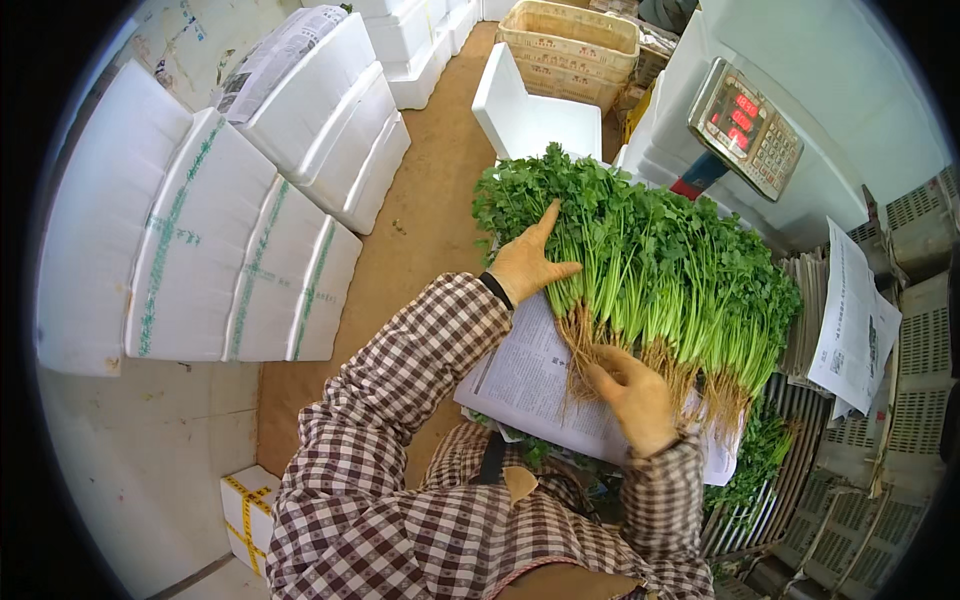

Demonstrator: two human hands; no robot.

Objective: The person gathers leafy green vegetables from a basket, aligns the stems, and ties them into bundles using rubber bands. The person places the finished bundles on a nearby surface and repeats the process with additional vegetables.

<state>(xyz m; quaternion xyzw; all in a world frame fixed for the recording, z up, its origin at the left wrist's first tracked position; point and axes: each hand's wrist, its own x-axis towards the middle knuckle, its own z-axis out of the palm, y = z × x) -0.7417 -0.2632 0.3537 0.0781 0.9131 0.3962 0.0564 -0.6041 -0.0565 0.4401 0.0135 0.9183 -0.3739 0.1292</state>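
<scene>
A broad row of coriander point(667, 247) lies in front of me, leaves away from me and brown roots point(577, 337) towards me. Newspaper sheets point(532, 375) are spread beneath it. At the row's left end, my left hand point(529, 259) rests against the stems and leaves, thumb and forefinger wide apart. My right hand point(636, 397) is at the root ends, its curled fingers touching the roots. Whether they grip any is unclear, as the hand hides part of the roots. More loose coriander point(757, 450) lies lower, on a slatted surface to the right.
White foam boxes point(202, 247) are stacked along the left wall. An opened foam box point(559, 124) and stacked plastic crates point(568, 52) stand ahead. A lit digital scale display point(746, 127) rises at the back right. Stacked newspapers point(806, 307) and grey crates point(922, 337) line the right side.
</scene>
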